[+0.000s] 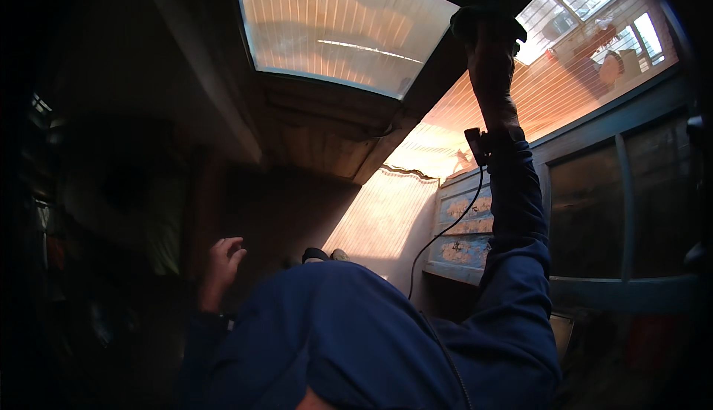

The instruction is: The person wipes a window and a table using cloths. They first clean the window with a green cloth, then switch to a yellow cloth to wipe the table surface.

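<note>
My right hand (493,59) is stretched far forward at the edge of a wooden door (328,145) with glass panes (345,28). A dark object (484,17), too dim to name, lies at its fingers; it could be a cloth or sponge. At the right wrist sits a small dark device (475,146) with a black cable (440,232) running down. My left hand (224,265) hangs at the lower left with fingers loosely curled and nothing visible in it.
Right of the opening stands a blue-grey frame (585,123) with dark panes and a worn blue panel (459,243). Sunlit striped flooring (384,209) extends through the opening. My shoes (328,254) stand near its lower end. The left side is very dark.
</note>
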